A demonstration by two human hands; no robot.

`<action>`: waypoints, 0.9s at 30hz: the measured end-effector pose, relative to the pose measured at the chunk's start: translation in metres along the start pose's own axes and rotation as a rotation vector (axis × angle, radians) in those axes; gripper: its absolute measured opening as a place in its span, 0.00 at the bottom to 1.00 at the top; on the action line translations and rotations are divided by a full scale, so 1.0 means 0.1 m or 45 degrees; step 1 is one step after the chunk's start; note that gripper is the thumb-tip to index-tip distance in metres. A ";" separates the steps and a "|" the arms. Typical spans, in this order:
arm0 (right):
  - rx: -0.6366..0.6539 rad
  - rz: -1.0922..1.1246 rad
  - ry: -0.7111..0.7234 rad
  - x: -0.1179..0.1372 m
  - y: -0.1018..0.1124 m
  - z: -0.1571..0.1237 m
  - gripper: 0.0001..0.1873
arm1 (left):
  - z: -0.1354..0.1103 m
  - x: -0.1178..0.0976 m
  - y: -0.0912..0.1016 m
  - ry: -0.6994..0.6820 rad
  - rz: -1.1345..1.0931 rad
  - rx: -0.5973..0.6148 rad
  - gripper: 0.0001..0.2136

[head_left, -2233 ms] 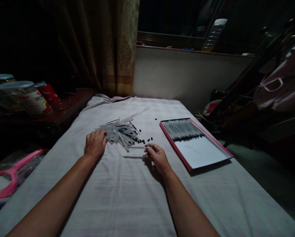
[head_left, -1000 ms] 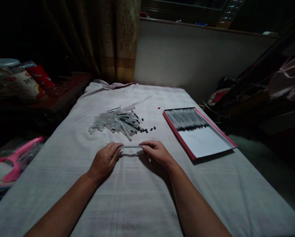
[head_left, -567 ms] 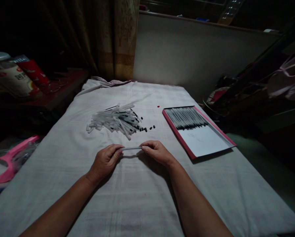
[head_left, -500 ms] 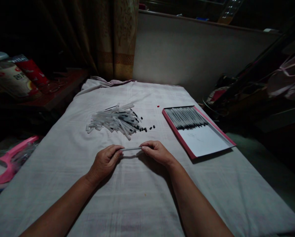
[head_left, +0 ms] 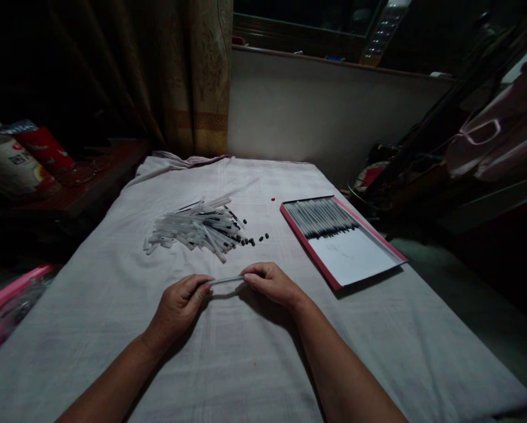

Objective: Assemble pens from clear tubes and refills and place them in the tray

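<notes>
My left hand (head_left: 178,305) and my right hand (head_left: 269,283) pinch the two ends of one clear pen tube (head_left: 225,280), held level just above the white cloth (head_left: 245,364). Both hands are closed on it. Beyond the hands lies a loose pile of clear pen tubes (head_left: 192,229) with several small black caps (head_left: 255,239) scattered at its right end. To the right lies a shallow red-edged box (head_left: 355,264), and a row of pens (head_left: 320,217) fills its far part.
A tiny red bit (head_left: 272,200) lies on the cloth behind the caps. Jars and a red packet (head_left: 20,161) stand on a dark shelf at the left. A pink plastic thing (head_left: 5,299) lies low at the left. A curtain (head_left: 197,76) hangs behind, clutter at right.
My left hand left the pile and came to the tube's free end; both hands now hold it nearer to me. The camera has shifted slightly.
</notes>
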State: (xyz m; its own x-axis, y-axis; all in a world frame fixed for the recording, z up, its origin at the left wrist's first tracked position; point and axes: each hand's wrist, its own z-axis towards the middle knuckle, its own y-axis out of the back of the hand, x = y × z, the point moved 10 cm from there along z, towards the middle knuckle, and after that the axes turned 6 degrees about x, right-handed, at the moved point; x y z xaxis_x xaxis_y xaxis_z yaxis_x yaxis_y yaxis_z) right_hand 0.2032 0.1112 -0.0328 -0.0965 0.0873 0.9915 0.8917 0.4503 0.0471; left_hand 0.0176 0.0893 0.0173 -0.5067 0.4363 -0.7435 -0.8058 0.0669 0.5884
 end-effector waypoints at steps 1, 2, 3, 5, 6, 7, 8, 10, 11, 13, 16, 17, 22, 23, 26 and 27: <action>0.006 -0.010 -0.008 -0.01 0.00 0.01 0.18 | 0.00 0.00 -0.01 0.003 -0.002 0.008 0.11; 0.009 -0.022 -0.014 -0.02 0.00 0.01 0.18 | 0.01 0.01 -0.01 0.008 -0.006 0.016 0.12; 0.005 -0.038 -0.019 -0.02 0.01 0.01 0.18 | 0.01 0.02 -0.02 0.016 -0.009 0.025 0.12; -0.018 -0.089 -0.027 0.01 0.05 0.01 0.17 | 0.02 0.03 -0.06 0.035 -0.017 0.060 0.12; -0.031 -0.123 -0.036 0.03 0.07 -0.01 0.16 | 0.03 0.04 -0.09 0.046 -0.024 0.087 0.12; -0.040 -0.158 -0.050 0.05 0.09 -0.02 0.15 | 0.04 0.05 -0.12 0.059 -0.034 0.115 0.12; -0.040 -0.195 -0.070 0.07 0.09 -0.04 0.14 | 0.05 0.07 -0.15 0.076 -0.050 0.141 0.12; -0.018 -0.290 -0.103 0.13 0.09 -0.09 0.13 | 0.06 0.12 -0.21 0.136 -0.101 0.180 0.13; -0.006 -0.359 -0.102 0.17 0.10 -0.12 0.12 | 0.06 0.17 -0.23 0.184 -0.144 0.186 0.14; -0.039 -0.522 -0.041 0.29 0.19 -0.17 0.11 | 0.05 0.28 -0.24 0.303 -0.277 0.167 0.16; -0.321 -0.679 0.115 0.54 0.68 -0.27 0.12 | 0.03 0.44 -0.22 0.494 -0.541 0.070 0.23; -0.465 -0.690 0.148 0.62 0.95 -0.32 0.14 | 0.03 0.47 -0.21 0.543 -0.615 0.041 0.25; -1.421 -0.869 -0.092 0.78 2.47 -0.76 0.20 | 0.03 0.50 -0.19 0.675 -0.788 -0.028 0.32; -1.502 -0.941 -0.262 0.73 2.67 -0.79 0.19 | 0.02 0.51 -0.20 0.696 -0.799 -0.027 0.32; -1.542 -1.098 -0.631 0.57 3.02 -0.77 0.18 | -0.01 0.55 -0.26 0.743 -0.814 -0.005 0.31; -1.537 -1.115 -0.681 0.52 3.07 -0.74 0.18 | -0.02 0.56 -0.27 0.746 -0.813 0.005 0.30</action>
State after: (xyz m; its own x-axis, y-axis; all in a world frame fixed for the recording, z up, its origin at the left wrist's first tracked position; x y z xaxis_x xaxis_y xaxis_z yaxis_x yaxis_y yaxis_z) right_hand 0.5050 0.1879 0.0426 -0.6538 0.5981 0.4634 0.2657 -0.3920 0.8808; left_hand 0.0107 0.1099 -0.0408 -0.0348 -0.2188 -0.9751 -0.9894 0.1453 0.0027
